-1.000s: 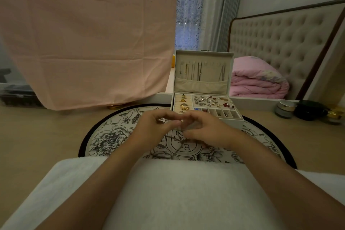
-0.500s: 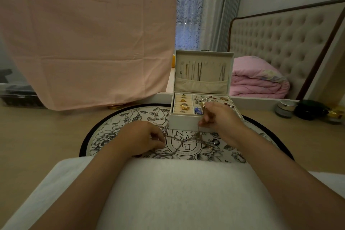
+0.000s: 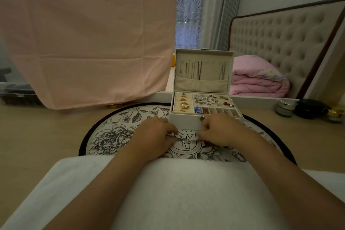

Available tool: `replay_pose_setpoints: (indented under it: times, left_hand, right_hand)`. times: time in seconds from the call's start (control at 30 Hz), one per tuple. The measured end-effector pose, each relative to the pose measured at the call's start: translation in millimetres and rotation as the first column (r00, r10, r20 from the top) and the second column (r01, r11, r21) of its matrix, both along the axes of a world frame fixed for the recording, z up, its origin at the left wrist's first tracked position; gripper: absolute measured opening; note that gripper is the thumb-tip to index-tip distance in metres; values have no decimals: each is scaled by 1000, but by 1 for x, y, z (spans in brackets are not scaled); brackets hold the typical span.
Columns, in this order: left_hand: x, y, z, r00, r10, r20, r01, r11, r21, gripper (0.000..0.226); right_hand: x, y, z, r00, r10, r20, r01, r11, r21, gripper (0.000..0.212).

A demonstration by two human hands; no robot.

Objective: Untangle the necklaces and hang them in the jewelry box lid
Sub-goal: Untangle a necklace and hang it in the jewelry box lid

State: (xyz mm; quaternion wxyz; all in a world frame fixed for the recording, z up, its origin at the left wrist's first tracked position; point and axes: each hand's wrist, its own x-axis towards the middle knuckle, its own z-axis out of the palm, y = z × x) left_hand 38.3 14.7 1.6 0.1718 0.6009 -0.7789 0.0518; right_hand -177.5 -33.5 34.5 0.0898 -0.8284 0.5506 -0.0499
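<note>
left hand (image 3: pixel 155 134) and right hand (image 3: pixel 222 130) apart, fingers curled, each pinching one end of the tangled necklaces (image 3: pixel 186 140). chain runs between them, low over the round floral mat (image 3: pixel 112 132), just in front of the open jewelry box (image 3: pixel 186 124). several hung chains (image 3: pixel 192 70) in the lid (image 3: pixel 205 53).

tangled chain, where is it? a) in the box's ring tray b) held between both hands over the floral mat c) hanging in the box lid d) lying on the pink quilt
b: the tangled chain runs from the left hand to the right hand, low over the floral mat, in front of the jewelry box.
</note>
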Motion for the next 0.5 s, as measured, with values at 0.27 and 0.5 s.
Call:
replay_pose_setpoints:
  times: [0.27,0.5]
  left_hand:
    - [-3,-11,-11,995,-67,-70,68,998,9,17]
    - [0,-9,-12,909,-76,-411,104,994,47,14]
  right_hand:
    - [30,8,-17,969,226,-97,-242,950,-196,24]
    - [23,2,-28,941,190,279,-165,980,-109,8]
